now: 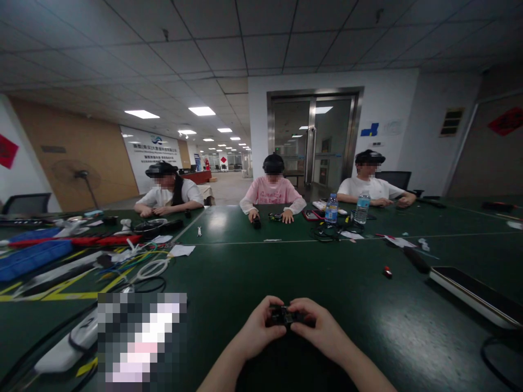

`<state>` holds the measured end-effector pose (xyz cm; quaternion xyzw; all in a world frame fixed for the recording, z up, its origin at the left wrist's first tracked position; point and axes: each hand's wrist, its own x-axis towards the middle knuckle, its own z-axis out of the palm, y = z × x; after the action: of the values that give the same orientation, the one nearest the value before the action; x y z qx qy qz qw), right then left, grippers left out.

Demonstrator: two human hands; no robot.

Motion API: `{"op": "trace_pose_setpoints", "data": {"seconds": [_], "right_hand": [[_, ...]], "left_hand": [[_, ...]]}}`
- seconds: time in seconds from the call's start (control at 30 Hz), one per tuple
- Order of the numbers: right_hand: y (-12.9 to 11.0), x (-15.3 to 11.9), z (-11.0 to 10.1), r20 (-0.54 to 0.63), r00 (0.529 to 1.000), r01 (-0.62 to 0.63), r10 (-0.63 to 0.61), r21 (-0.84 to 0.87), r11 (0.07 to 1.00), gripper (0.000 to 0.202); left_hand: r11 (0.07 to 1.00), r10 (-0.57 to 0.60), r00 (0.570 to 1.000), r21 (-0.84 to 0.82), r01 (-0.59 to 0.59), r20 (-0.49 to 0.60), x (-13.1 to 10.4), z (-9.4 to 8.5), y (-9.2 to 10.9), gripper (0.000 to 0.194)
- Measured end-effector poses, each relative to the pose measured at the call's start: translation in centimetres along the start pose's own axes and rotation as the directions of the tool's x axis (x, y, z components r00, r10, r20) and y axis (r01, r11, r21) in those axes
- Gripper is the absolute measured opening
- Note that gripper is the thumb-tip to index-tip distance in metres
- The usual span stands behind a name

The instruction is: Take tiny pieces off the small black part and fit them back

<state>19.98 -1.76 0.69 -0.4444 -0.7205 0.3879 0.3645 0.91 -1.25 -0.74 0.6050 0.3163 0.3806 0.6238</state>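
Between my two hands, just above the near edge of the green table (pixel 229 283), is a small black device (pixel 285 314) with some metallic-looking detail at its middle. My left hand (pixel 261 324) grips its left end between thumb and fingers. At the other end, my right hand (pixel 316 325) pinches it the same way. The fingertips cover much of the device, so its exact kind does not show.
To my left lie a white power strip (pixel 67 345), coiled white cable (pixel 153 268) and a blue tray (pixel 36 260). A phone-like slab (pixel 476 294) and a small red object (pixel 387 271) are at right. Several people sit opposite, near water bottles (pixel 362 208).
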Motion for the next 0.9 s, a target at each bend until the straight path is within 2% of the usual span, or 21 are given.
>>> {"op": "trace_pose_setpoints", "data": {"seconds": [0.3,0.63,0.9], "right_hand": [[-0.8,-0.2,0.4,0.014,0.999,0.032,-0.031,-0.029,0.999,0.021],[-1.2,-0.2,0.4,0.026,1.0,-0.012,0.014,-0.086,0.996,0.018],[-1.1,-0.3,0.5,-0.006,1.0,0.001,-0.001,-0.046,0.999,0.018]], "left_hand": [[0.997,0.015,1.0,0.072,-0.013,-0.018,0.2,-0.3,-0.7,0.045],[0.998,-0.002,1.0,0.058,0.002,-0.009,-0.1,-0.2,-0.2,0.043],[0.998,0.0,1.0,0.058,0.001,-0.012,-0.1,-0.2,-0.1,0.041]]}}
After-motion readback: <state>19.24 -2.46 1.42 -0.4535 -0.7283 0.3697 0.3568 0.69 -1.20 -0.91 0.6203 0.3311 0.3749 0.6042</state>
